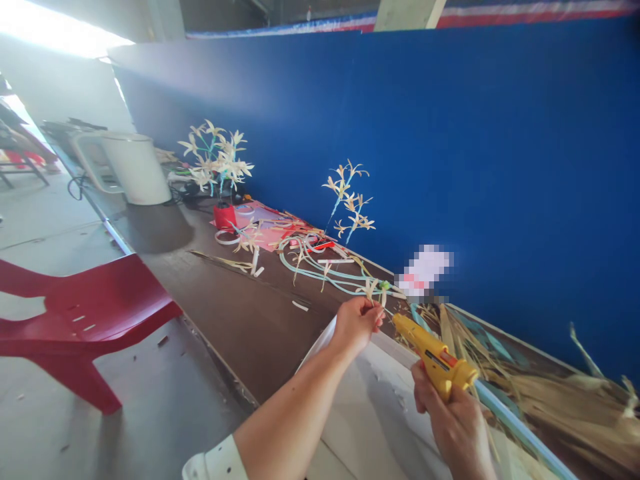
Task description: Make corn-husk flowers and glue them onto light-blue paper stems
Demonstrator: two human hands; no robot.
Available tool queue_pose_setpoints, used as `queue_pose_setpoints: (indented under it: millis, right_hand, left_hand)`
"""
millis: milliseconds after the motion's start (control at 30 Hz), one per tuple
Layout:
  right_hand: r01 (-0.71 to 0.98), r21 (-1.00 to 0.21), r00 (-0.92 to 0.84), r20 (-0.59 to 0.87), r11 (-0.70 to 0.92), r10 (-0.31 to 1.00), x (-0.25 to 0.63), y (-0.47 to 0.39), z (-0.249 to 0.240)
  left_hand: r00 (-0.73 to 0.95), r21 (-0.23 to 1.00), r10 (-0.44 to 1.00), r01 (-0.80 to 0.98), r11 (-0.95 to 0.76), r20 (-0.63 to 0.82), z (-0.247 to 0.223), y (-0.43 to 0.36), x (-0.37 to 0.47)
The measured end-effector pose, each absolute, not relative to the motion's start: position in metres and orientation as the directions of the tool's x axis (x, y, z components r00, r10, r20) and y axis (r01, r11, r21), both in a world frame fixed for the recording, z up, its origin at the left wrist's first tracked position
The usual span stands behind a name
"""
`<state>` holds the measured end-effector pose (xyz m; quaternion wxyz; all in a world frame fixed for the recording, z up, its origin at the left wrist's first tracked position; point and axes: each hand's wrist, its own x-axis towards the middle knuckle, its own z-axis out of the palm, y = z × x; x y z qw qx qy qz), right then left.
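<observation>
Near the centre, my left hand (356, 325) pinches a small pale flower (369, 288) by its base, petals pointing up. My right hand (453, 417) is wrapped round the handle of a yellow glue gun (430, 353). The gun's nozzle points up and left, close to my left fingertips; whether it touches the flower is too small to tell. Beyond my hands, sprays of pale flowers (350, 200) on blue-wrapped stems stand by the blue wall. A fuller bunch (220, 160) stands in a red pot (225, 218) further left.
Pale blue tubing (305, 267), strips and paper scraps litter the brown table (235, 313). A white kettle (137, 167) stands at the back left. A red chair (100, 300) is at the left. Dry brown husks (550, 393) lie at the right, below the blue wall (450, 133).
</observation>
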<state>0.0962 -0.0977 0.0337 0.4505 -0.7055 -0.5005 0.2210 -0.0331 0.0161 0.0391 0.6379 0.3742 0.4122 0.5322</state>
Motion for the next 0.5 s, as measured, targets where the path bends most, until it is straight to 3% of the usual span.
queue_pose_setpoints:
  millis: [233,500]
  right_hand:
    - [0.518,-0.847,0.412,0.127,-0.117,0.903,0.093,-0.0988,0.0384]
    - [0.385,-0.922,0.397,0.138,-0.028,0.907,0.0964,-0.0975,0.0309]
  left_hand:
    - [0.083,0.924,0.988,-0.349,0.154,-0.133,0.0404,0.0157,-0.0335]
    - [0.069,0.958,0.99,-0.253,0.136,-0.122,0.0433,0.0142,-0.0357]
